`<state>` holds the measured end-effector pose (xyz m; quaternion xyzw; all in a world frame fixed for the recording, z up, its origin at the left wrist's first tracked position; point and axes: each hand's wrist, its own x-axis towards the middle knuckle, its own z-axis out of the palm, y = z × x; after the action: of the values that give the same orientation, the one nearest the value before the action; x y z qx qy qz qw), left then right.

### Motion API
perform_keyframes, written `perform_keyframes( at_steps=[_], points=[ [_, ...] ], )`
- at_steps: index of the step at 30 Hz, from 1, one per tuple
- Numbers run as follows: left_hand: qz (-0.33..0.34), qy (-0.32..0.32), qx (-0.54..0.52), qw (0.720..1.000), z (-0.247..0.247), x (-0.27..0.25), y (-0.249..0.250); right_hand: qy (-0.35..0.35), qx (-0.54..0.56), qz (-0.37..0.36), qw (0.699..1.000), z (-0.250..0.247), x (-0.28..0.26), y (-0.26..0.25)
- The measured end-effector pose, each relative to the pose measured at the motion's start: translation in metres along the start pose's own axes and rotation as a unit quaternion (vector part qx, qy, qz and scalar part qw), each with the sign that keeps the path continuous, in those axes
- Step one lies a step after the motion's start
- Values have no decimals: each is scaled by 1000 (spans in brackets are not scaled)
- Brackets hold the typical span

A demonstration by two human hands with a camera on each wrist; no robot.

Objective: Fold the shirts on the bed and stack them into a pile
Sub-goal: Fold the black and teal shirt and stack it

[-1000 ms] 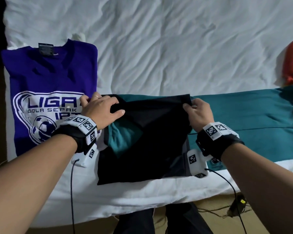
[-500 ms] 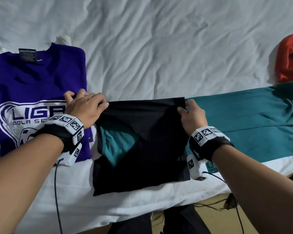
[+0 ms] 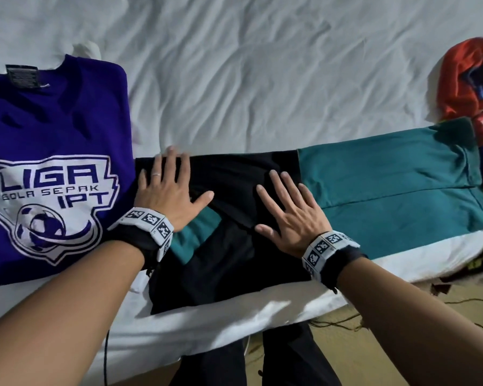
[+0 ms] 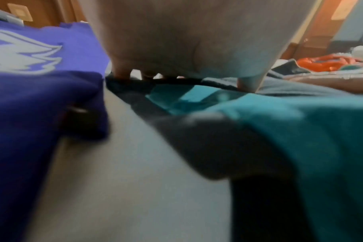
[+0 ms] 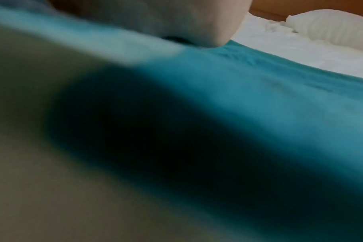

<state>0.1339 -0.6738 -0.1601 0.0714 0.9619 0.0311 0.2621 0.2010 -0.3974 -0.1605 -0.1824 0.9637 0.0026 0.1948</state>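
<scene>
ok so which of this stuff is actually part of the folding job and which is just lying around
Job:
teal and black shirt, under both palms
purple shirt, folded
red garment, unfolded
left hand, flat
right hand, flat
bed

Lying about:
cables on the floor
pillow

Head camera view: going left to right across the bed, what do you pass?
purple shirt → left hand → right hand → teal part of the shirt being folded → crumpled red garment.
</scene>
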Motion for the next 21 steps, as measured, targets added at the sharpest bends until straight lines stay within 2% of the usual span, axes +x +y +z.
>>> perform_keyframes(
  at_steps=[4,6,9,15,21],
  points=[
    [-9,7,21,1000,-7,-6,4,-1,-21,-34,999,-6,-10,6],
    [27,41,19,999,-9,-17,18,-11,-22,-37,999,-9,-21,14],
    [104,58,32,992,-5,-38,53,-31,2,9,999,-17,-38,40],
    [202,38,31,978,2,-59,161,-26,38,132,990,-48,-74,146],
    [243,-18,23,970,9,-61,282,-17,29,156,987,-64,-80,275]
  ],
)
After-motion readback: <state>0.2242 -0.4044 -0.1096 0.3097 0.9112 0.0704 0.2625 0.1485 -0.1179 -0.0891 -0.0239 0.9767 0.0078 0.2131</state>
